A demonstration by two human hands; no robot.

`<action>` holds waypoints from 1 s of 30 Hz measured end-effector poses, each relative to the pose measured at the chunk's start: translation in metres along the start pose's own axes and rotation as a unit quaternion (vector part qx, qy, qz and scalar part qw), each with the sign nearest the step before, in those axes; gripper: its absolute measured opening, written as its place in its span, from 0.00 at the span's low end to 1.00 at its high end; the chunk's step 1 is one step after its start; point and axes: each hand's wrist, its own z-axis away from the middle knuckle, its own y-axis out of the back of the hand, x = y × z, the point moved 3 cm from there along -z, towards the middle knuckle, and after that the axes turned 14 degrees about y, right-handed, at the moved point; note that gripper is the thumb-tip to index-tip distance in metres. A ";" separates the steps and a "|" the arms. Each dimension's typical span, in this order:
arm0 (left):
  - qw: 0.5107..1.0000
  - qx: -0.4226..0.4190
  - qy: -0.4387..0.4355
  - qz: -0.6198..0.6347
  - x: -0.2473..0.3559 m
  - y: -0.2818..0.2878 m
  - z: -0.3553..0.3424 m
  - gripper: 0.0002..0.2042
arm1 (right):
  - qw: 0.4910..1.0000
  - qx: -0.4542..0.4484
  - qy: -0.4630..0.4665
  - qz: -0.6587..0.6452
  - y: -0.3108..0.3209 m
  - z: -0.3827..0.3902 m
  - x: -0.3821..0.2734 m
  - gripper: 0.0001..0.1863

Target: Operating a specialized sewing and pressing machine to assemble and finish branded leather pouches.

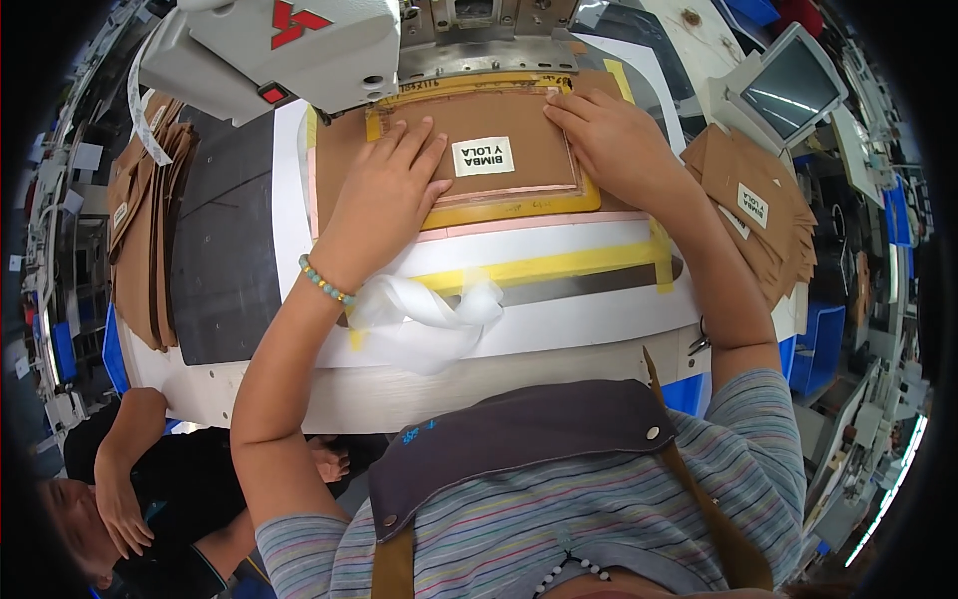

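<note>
A brown flat panel with a white printed label lies inside a yellow template frame under the sewing machine's head. My left hand rests flat on the panel's left side, fingers spread and pointing away from me. On the upper right corner of the panel and frame lie the stretched fingers of my right hand. Neither hand grips anything. A loose white ribbon or strip of cloth lies crumpled on the white sheet, nearer to me.
The grey sewing machine stands at the far side. Stacked brown pieces lie at the left; labelled brown panels are fanned out at the right, below a small screen. Small snips lie near the front edge. Another person is at the lower left.
</note>
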 end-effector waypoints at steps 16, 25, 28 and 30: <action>0.999 -0.022 0.029 -0.007 0.006 0.003 -0.007 0.23 | 0.999 0.018 0.027 0.014 -0.002 0.002 0.004 0.19; 0.999 -0.034 -0.007 0.034 0.015 0.003 -0.003 0.25 | 0.998 0.031 0.051 0.020 -0.005 -0.016 -0.007 0.20; 0.999 -0.037 0.003 0.011 0.014 0.006 -0.002 0.26 | 0.997 0.040 0.063 0.013 -0.009 -0.022 -0.009 0.20; 0.999 -0.042 0.006 -0.005 0.013 0.007 -0.003 0.25 | 0.997 0.046 0.069 0.010 -0.011 -0.026 -0.011 0.19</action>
